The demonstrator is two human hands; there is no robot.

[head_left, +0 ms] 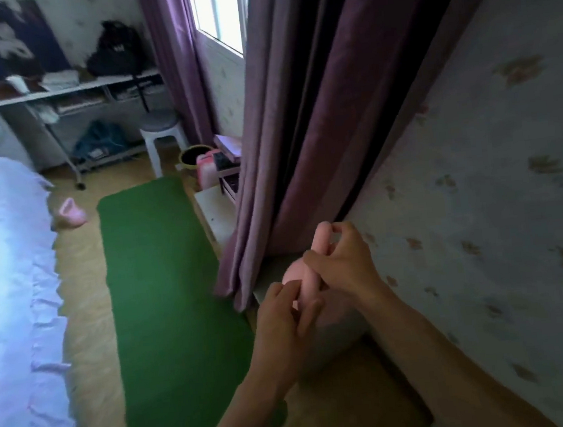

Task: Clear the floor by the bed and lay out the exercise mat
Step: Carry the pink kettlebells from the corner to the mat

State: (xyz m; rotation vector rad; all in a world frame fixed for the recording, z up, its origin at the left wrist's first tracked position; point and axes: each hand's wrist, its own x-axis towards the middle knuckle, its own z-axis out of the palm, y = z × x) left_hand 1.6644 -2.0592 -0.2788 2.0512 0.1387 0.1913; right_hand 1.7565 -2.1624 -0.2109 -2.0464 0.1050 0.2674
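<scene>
A green exercise mat (164,293) lies flat on the wooden floor, running lengthwise beside the bed (9,291). At the right, near the wall, both my hands hold a soft pink object (305,281); what it is stays unclear. My left hand (283,320) grips its lower end. My right hand (341,259) pinches its upper part, with a pink tip showing above the fingers. A pink slipper (70,213) lies on the floor by the bed's edge, left of the mat's far end.
Purple curtains (299,125) hang right of the mat, by the window. A white stool (162,135), a bin (195,156) and pink boxes (214,171) crowd the far corner. A cluttered metal desk (72,92) stands at the back. Patterned wall (494,192) on my right.
</scene>
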